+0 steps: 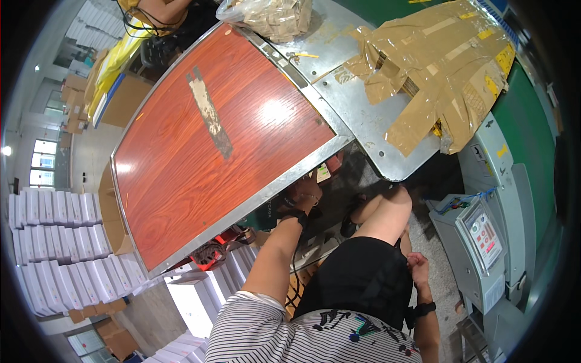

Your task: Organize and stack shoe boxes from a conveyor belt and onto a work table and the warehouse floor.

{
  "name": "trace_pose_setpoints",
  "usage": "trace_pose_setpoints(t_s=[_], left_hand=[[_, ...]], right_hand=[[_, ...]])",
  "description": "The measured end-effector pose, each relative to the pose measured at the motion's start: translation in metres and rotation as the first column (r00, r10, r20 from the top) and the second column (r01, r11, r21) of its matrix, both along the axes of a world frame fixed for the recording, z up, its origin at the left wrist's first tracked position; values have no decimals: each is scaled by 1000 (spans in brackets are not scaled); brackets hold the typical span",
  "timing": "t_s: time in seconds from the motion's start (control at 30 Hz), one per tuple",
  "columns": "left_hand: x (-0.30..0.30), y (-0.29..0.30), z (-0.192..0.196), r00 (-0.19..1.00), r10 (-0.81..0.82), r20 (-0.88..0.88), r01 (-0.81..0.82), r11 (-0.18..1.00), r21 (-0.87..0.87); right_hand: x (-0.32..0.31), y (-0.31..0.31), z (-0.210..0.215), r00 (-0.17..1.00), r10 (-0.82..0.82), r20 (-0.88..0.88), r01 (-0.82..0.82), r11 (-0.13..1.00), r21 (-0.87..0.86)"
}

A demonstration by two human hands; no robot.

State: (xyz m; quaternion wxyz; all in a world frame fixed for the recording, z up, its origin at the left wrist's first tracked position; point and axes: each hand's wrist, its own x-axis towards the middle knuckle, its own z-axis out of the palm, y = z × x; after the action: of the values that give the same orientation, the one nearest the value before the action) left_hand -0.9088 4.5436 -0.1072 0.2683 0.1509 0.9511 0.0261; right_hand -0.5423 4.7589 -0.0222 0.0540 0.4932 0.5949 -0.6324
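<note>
- The person sits at a red wood-grain table (200,139) with a metal edge band, seen from above; a striped shirt and black shorts fill the lower middle of the view
- The left hand (301,202) reaches forward under the near edge of the table, toward 12 o'clock from the body; its fingers curl, but the table rim hides them, so I cannot tell whether they grip anything
- A black strap sits on the left wrist, and a dark cable runs down beside the forearm
- The right hand (416,261) rests at the side of the black shorts, at about 4 o'clock from the left hand; its fingers are bent into a loose fist against the fabric, with nothing seen inside it, and a black watch band circles the wrist below
- A strip of worn tape (209,112) lies on the tabletop at 11 o'clock from the left hand, well apart from it
- A grey metal plate (357,103) adjoins the table at 1 o'clock, carrying a cardboard mass wrapped in brown tape (436,66)
- A grey machine with a control panel (481,233) stands at 3 o'clock of the right hand
- Stacks of white boxes (60,242) fill the floor at 9 o'clock
</note>
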Motion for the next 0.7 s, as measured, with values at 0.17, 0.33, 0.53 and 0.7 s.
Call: trace_pose_setpoints(t_s=[0.17,0.33,0.53,0.7], left_hand=[[-9,8,-1,992,-57,-112,50,997,-58],[-8,14,4,995,-35,-93,27,996,-81],[-10,14,7,996,-32,-79,22,993,-118],[-9,13,8,998,-16,-67,14,999,-30]], right_hand=[[1,-1,2,999,-11,-37,11,1000,2],[2,-1,-1,998,-34,-48,33,999,-18],[-1,-1,4,1000,-17,4,17,1000,-6],[2,0,2,1000,-20,-15,20,1000,5]])
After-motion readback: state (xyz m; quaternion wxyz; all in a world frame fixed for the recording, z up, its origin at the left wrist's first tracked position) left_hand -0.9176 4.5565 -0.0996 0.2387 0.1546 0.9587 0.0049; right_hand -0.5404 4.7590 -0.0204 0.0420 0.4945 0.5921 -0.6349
